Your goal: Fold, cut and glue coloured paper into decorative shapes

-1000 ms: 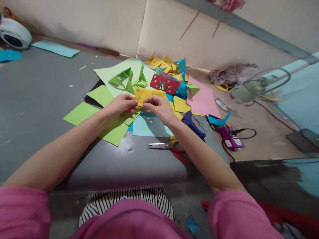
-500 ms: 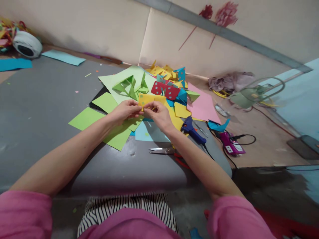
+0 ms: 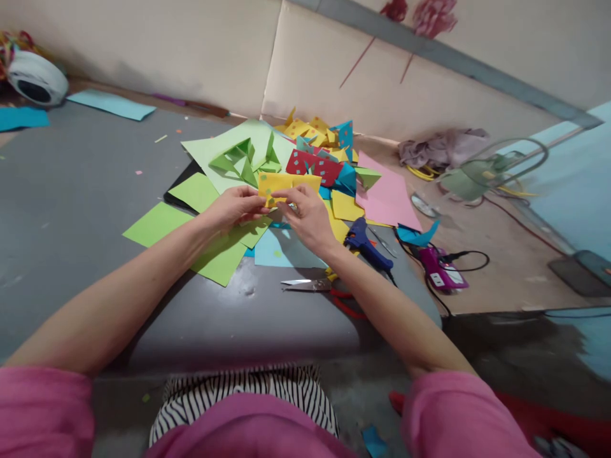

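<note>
Left hand [image 3: 238, 207] pinches the yellow paper [image 3: 291, 180] by its left end, just near of the red piece [image 3: 327, 170]; right hand [image 3: 308, 216] has shifted right, baring more dots [image 3: 268, 192], fingers over the front, its grip unclear

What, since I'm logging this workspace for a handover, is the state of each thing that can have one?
Held yellow paper: raised, patterned face visible
Left hand: pinching the paper's left end
Right hand: touching the paper's front
Green paper shapes: folded
Red paper: folded
Pink sheet: lying unfolded
Scissors: lying down, blades slightly apart
Glue gun: lying down; heat cannot be told
Purple power strip: plug apparently inserted
</note>
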{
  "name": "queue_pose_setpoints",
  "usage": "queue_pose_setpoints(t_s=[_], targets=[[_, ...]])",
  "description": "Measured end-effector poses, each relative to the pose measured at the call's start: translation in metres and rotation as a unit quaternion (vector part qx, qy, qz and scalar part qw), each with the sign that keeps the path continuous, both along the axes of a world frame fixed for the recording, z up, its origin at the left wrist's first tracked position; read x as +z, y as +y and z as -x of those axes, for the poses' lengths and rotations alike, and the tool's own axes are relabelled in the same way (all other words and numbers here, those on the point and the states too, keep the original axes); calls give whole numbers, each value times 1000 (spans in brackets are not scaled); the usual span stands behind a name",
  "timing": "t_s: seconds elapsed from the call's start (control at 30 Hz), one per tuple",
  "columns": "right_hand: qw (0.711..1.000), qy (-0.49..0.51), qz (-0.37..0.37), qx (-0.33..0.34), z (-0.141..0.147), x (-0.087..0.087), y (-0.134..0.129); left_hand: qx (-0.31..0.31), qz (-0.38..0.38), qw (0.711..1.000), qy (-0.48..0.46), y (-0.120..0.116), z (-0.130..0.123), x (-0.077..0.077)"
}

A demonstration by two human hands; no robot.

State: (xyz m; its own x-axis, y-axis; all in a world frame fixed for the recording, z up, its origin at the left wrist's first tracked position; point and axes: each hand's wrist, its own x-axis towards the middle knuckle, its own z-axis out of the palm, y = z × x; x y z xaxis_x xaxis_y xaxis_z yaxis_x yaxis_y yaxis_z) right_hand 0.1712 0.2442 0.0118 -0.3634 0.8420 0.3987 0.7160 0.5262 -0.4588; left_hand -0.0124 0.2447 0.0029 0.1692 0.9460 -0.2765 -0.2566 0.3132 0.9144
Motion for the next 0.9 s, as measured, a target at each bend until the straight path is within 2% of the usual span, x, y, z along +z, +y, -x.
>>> queue_pose_setpoints(t_s=[0.13, 0.33, 0.5, 0.67, 0.8, 0.9], targets=[[994, -82, -66, -21, -2, -8, -1, 7, 14, 1000, 7, -2, -1, 4], [979, -149, -138, -33, -3, -15, -1, 6, 8, 1000, -4, -4, -2, 5], [978, -163, -132, -11, -3, -10, -5, 13, -3, 1000, -18, -5, -4, 3], [990, -122, -67, 6, -3, -6, -8, 24, 3, 1000, -15, -4, -4, 4], [999, 33, -21, 6, -8, 4, -4, 41, -5, 999, -4, 2, 2, 2], [993, 114, -7, 11, -13, 22, -1, 60, -13, 998, 20, 7, 8, 2]])
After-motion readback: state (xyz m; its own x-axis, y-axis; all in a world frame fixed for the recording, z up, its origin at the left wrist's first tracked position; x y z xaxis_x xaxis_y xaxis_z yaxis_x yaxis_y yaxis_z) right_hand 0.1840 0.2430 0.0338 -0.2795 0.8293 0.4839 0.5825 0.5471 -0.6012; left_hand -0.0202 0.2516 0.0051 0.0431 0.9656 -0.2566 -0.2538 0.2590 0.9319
